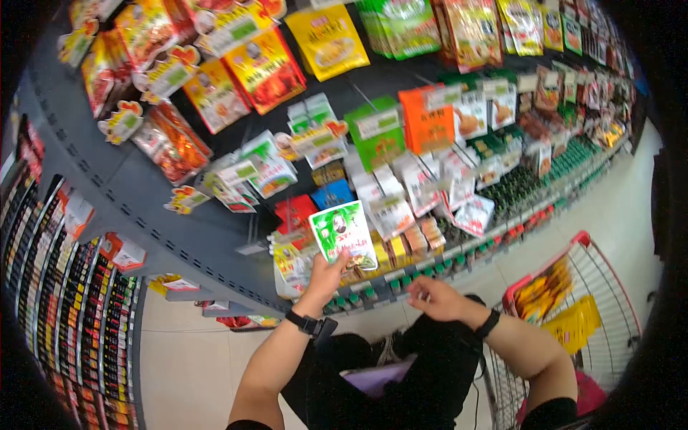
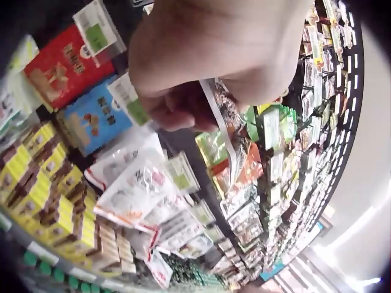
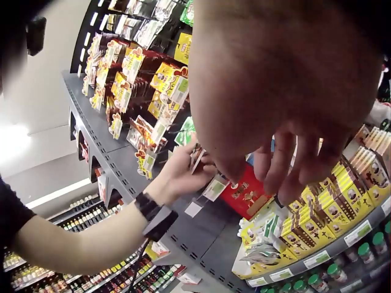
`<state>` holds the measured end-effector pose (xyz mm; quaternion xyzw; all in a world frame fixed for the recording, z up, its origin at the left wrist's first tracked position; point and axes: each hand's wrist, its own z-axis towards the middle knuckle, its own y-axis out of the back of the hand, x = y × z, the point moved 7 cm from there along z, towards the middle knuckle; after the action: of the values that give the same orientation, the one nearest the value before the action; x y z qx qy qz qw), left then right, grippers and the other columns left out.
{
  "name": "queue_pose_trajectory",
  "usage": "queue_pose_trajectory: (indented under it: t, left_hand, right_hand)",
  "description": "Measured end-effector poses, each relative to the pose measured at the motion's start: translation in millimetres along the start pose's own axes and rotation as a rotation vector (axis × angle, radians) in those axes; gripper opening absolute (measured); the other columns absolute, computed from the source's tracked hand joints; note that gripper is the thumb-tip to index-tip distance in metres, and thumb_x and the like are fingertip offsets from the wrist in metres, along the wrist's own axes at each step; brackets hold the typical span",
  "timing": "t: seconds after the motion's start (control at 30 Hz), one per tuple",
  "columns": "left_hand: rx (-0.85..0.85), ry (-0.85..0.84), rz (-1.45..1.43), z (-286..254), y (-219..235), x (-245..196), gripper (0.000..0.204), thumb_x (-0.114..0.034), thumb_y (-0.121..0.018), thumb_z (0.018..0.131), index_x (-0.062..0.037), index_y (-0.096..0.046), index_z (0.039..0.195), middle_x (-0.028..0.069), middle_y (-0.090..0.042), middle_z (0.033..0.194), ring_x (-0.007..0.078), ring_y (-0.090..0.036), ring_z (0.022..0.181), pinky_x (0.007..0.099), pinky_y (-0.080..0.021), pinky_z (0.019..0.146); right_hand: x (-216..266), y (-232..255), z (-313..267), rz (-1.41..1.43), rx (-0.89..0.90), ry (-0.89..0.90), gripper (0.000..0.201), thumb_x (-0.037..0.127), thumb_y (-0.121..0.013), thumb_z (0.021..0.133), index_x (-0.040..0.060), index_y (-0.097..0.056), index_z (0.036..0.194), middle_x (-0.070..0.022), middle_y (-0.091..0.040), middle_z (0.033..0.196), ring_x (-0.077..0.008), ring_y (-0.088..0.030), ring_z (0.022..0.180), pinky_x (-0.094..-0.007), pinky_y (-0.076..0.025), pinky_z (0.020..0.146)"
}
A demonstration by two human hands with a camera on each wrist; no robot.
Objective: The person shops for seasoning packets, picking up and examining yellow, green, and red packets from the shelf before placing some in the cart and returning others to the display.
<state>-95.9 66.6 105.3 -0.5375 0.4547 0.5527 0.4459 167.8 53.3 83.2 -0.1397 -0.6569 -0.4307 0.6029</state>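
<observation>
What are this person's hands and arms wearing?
The left hand and right hand are both gloveless. Each wrist has a black band, and the left one carries a boxy dark device with a thin dark cable beside it. Both forearms are uncovered below black short sleeves.

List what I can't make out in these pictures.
- Back print of the green-and-white plastic packet: faces away in head view, too slanted in left wrist view.
- Full shape of the flat purple object: head view, legs cover part.
- Full shape of the bright pink object: head view, right sleeve overlaps it.
- Figures on white-and-green price tags: head view, too small.
</observation>
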Motion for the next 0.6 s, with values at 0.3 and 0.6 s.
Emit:
queue_pose_trajectory:
  t: [0.3,0.6]
  left_hand:
    - [-0.144,-0.177,-0.111,92.8,27.0,-96.7,0.032,-0.028,-0.069,0.092,-0.0020,-0.065,0.109,0.0021,-0.067,0.097,0.0072,-0.056,0.077,0.0254,-0.044,0.065]
    - [-0.001,-0.289,-0.185,117.7,26.1,-121.0,0.024,-0.013,-0.063,0.094,-0.0027,-0.057,0.115,0.0050,-0.065,0.109,0.0128,-0.064,0.094,0.0303,-0.053,0.081]
  right_hand:
    - [-1.2,-24.5,-10.5,-0.311,0.314,-0.071,0.031,0.038,-0.061,0.088,0.0084,-0.063,0.096,-0.0110,-0.070,0.084,-0.0320,-0.068,0.081,-0.0447,-0.053,0.070]
    - [-25.9,-29.1,-7.3,-0.468,0.408,-0.156,0.040,0.048,-0.058,0.089,0.0112,-0.064,0.102,-0.0119,-0.070,0.096,-0.0360,-0.066,0.092,-0.0485,-0.052,0.077]
